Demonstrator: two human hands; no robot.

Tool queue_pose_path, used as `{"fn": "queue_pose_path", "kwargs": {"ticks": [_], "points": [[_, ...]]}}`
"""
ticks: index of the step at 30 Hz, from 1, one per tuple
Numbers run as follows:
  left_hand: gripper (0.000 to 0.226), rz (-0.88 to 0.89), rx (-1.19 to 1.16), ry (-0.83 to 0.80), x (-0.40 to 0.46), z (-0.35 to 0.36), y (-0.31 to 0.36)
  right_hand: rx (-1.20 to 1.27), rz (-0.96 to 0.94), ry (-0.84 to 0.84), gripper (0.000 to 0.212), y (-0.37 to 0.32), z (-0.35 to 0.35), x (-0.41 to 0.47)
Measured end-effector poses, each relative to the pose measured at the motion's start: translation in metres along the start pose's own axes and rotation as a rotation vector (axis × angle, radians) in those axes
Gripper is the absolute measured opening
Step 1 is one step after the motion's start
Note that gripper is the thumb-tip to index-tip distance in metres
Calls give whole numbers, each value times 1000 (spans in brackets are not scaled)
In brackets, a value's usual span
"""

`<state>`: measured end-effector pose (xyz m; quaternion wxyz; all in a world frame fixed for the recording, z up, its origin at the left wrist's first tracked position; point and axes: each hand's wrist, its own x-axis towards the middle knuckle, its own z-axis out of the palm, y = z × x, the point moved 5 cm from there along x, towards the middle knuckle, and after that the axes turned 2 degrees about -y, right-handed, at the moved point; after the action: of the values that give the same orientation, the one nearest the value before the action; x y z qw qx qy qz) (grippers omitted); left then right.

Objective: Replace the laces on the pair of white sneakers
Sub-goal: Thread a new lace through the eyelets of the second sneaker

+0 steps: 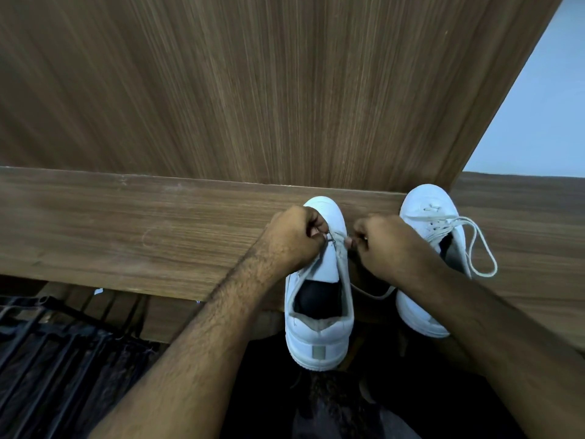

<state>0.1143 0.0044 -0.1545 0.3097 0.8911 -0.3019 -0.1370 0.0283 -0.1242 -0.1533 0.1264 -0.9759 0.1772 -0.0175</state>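
**Ana:** Head view has both white sneakers on the wooden ledge [158,223], toes against the upright wood panel [285,90]. The left sneaker [319,312] sits under the hands; the right sneaker [425,217] is just beside it, partly behind the right forearm.

**Ben:** And the lace?

**Ana:** The lace [340,248] is at the left sneaker's front eyelets, with a slack length trailing along the tongue and curving out between the two sneakers. I'd judge it soft, light and limp, so it will flop unless it is held near the tip. The place to take it is close to the end, right by the eyelet.

**Ben:** How are the hands set?

**Ana:** The left hand [297,236] has its fingers curled tight, pinching the lace at the eyelet row. The right hand [386,245] is curled too, thumb and forefinger narrowed on the lace from the other side.

**Ben:** The other sneaker?

**Ana:** Already threaded, its loose lace loop [481,248] lying out on the ledge.
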Motion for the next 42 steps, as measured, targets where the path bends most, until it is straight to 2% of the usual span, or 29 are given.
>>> {"fn": "queue_pose_path", "kwargs": {"ticks": [2, 4, 7, 8, 9, 10, 11, 13, 15, 16, 17, 19, 23, 25, 26, 27, 28, 29, 31, 32, 33, 34, 36, 38, 42], "points": [[28, 3, 26, 2, 1, 1, 0, 173, -22, 12, 29, 2, -6, 1], [22, 13, 26, -1, 0, 0, -1, 569, -80, 52, 23, -1, -17, -1], [9, 37, -31, 30, 0, -7, -1, 1323, -160, 187, 27, -7, -40, -5], [13, 42, -45, 41, 0, -8, -2, 1543, -157, 201, 26, -6, -46, -6], [18, 44, -60, 48, 0, -10, -3, 1693, -125, 210, 26, -5, -50, -6], [20, 46, -79, 58, 0, -11, -3, 1723, -66, 229, 25, -2, -50, -5], [22, 49, -95, 72, 0, -12, -3, 1596, 5, 247, 23, 3, -49, -5], [25, 58, -122, 104, 0, -13, -3, 931, 60, 241, 19, 11, -42, -3], [26, 62, -184, 138, -1, -16, -3, 254, -3, 79, 21, 8, -20, -3], [26, 69, -229, 151, -1, -17, -3, 90, -18, -1, 24, 7, -8, -2], [26, 82, -273, 161, 0, -18, -2, 58, -20, -25, 28, 7, -2, -2], [25, 102, -319, 178, 0, -19, -1, 242, -39, 24, 27, 5, -5, 1], [27, 103, -346, 199, 0, -20, -1, 958, -56, 224, 20, 4, -32, 2], [29, 100, -358, 177, -1, -20, -1, 1391, 3, 223, 24, 1, -36, 0], [30, 100, -355, 165, -1, -20, 0, 1558, 35, 195, 24, 0, -36, -1], [31, 103, -349, 155, -2, -19, 1, 1623, 66, 181, 25, -1, -35, -1], [32, 106, -345, 147, -2, -19, 2, 1543, 82, 186, 24, 3, -34, 0], [32, 112, -341, 137, -2, -19, 3, 1307, 64, 209, 22, 6, -35, -1], [27, 132, -313, 113, -2, -16, 3, 617, -49, 237, 13, 10, -35, 1], [23, 146, -288, 96, -2, -14, 4, 364, -105, 208, 10, 7, -29, 1], [20, 155, -256, 68, -2, -10, 4, 224, -118, 136, 9, 5, -23, 1], [20, 161, -222, 28, -1, -5, 4, 178, -92, 46, 7, 4, -15, 1], [24, 175, -153, -37, -1, 4, 6, 174, -17, -98, 24, 3, 0, 1], [29, 194, -102, -51, 0, 7, 10, 195, -24, -121, 33, 2, 2, 4], [39, 93, -5, -90, 0, 8, 6, 281, -98, -201, 26, 5, -10, 1]]}}
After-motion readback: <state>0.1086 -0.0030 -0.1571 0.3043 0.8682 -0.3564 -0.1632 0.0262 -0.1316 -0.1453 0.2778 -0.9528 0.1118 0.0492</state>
